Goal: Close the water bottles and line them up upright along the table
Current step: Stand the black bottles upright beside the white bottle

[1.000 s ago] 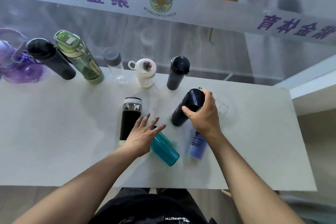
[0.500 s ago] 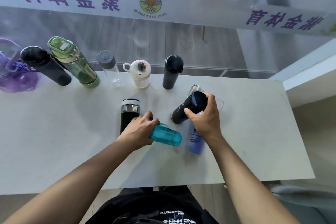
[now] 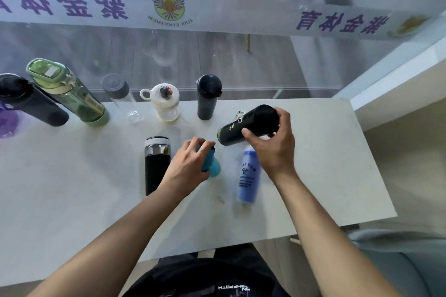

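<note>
The right hand (image 3: 272, 149) is wrapped around the cap end of a black cylindrical flask with pale lettering (image 3: 246, 125), thumb on the near side and fingers over the far side, holding it tilted with its base pointing left and slightly toward the person; it appears lifted off the white tabletop (image 3: 72, 188). The left hand (image 3: 190, 164) is closed over a teal translucent plastic bottle (image 3: 212, 164), covering most of it, so whether its lid is on cannot be told. Just right of that grip and below the right hand's flask lies a blue squeeze bottle with a pale cap (image 3: 249, 173), on its side. Just left of the left hand stands a black bottle with a clear band and silver-rimmed top (image 3: 156, 164).

Beyond both grips, along the far edge, a row already stands: a dark matte bottle (image 3: 29, 101), a green transparent flip-lid bottle (image 3: 70, 94), a clear bottle with a grey cap (image 3: 120, 94), a short white-lidded cup with a ring handle (image 3: 166, 103) and a dark navy flip-top flask (image 3: 207, 96).

The step in hand looks like gathering two more bottles for that row. Next, each likely needs turning upright, its cap checked tight, then setting down right of the navy flask, where the far edge is free.
</note>
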